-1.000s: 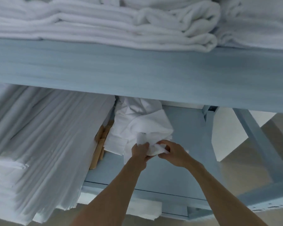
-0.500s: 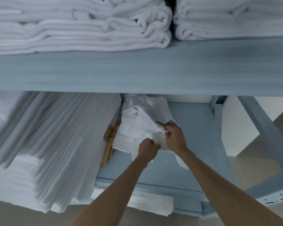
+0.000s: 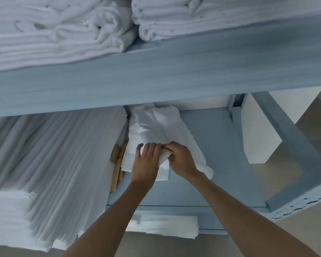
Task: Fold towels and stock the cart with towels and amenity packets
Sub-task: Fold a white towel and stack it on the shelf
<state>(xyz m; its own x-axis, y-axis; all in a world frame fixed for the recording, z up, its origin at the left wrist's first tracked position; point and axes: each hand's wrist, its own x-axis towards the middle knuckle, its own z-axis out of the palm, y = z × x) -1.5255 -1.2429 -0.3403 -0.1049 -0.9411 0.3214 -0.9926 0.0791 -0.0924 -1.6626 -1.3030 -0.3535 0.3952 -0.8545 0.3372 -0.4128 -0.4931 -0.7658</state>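
Both hands worked on a loose white cloth [image 3: 156, 127] lying on the lower shelf [image 3: 208, 154] of a pale blue cart [image 3: 174, 75]. The left hand [image 3: 146, 162] lay flat on the cloth's near edge, fingers straight and slightly spread, pressing it down. The right hand [image 3: 181, 158] met it from the right, fingers curled and pinching a fold of the same cloth just beside the left fingertips; the two hands touched or nearly touched at that fold. The cloth was crumpled, its far end reaching back under the upper shelf and its right corner draping forward past the right wrist onto bare shelf.

To the left of the cloth, on the same shelf, stood a tall stack of flat white linens [image 3: 54, 164], blurred toward the left edge of the view. Between that stack and the cloth, thin tan packets [image 3: 117, 164] stood on edge, touching both; their printing could not be read.

On the upper shelf, two piles of folded towels sat side by side: the left pile [image 3: 63, 34] and the right pile [image 3: 211, 17], touching at their rolled edges. Below the lower shelf's front lip, a further white folded piece [image 3: 165, 227] was partly visible. A diagonal brace [image 3: 278, 127] of the cart ran down at the right.
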